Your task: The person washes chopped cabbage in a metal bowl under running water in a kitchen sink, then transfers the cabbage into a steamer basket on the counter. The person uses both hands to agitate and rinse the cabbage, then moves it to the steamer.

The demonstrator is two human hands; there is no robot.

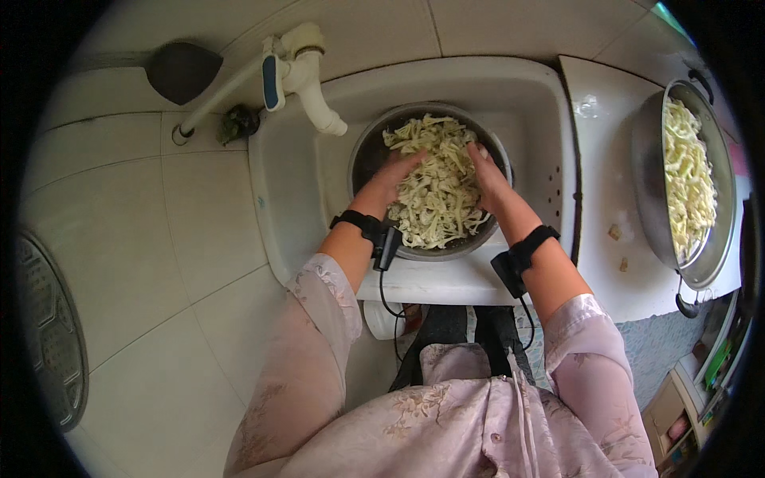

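Cut cauliflower pieces (439,191) fill most of a round metal basin (427,258), which sits in a white sink (299,197). My left hand (401,170) reaches into the basin at the left side of the heap, its fingers touching the pieces. On the heap's right side is my right hand (487,173), thumb side up, also against the cauliflower. The lower fingers of both hands are hidden, so a grip on any piece cannot be made out. Above the sink's left part, a white plastic tap (308,89) points its spout left of the basin.
On the white counter (603,179) to the right stands a two-handled metal pan (648,179) holding more cauliflower (687,179). Small scraps (614,232) lie beside it. A dark ladle-like utensil (184,71) hangs at upper left; a patterned metal disc (51,328) is at far left.
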